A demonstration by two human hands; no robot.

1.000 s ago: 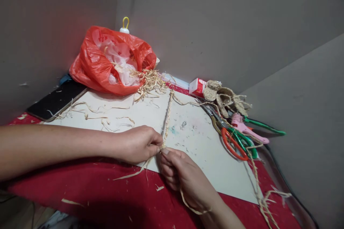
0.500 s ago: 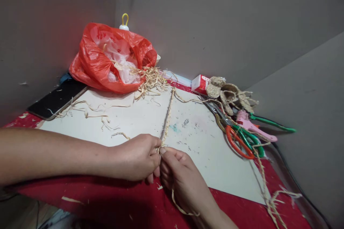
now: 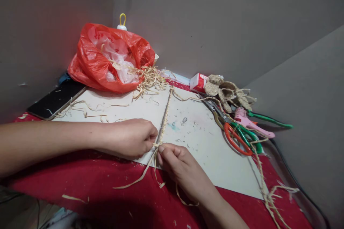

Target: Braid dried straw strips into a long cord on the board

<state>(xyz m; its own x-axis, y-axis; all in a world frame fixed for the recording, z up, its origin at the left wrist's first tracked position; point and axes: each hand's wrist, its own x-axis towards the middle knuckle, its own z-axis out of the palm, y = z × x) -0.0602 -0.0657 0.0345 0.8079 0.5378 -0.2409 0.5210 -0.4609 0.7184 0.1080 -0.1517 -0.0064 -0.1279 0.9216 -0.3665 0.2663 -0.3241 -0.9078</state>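
Observation:
A thin straw-coloured braid (image 3: 166, 114) runs from the far edge of the white board (image 3: 193, 143) towards me. At its near end, my left hand (image 3: 134, 137) is closed, pinching a fibre strand that comes out to the left of the braid. My right hand (image 3: 177, 159) is closed too, with thumb and forefinger on the end of the braid from the right. Loose raffia strands (image 3: 139, 178) hang from between the hands over the red cloth (image 3: 107, 193). Another strand trails beneath my right hand.
A red plastic bag (image 3: 91, 68) with loose fibre (image 3: 152, 78) stands at the back, beside a dark phone (image 3: 53, 102). To the right lie orange-handled scissors (image 3: 238, 145), green-handled scissors (image 3: 251, 137), a pink glue gun (image 3: 249, 121) and woven fibre pieces (image 3: 225, 91). A cord (image 3: 262, 179) trails along the right edge.
My left hand has moved up and left, slightly away from my right hand. Strands that were hidden now hang below the braid's end. My right hand stays nearly in place, still pinching.

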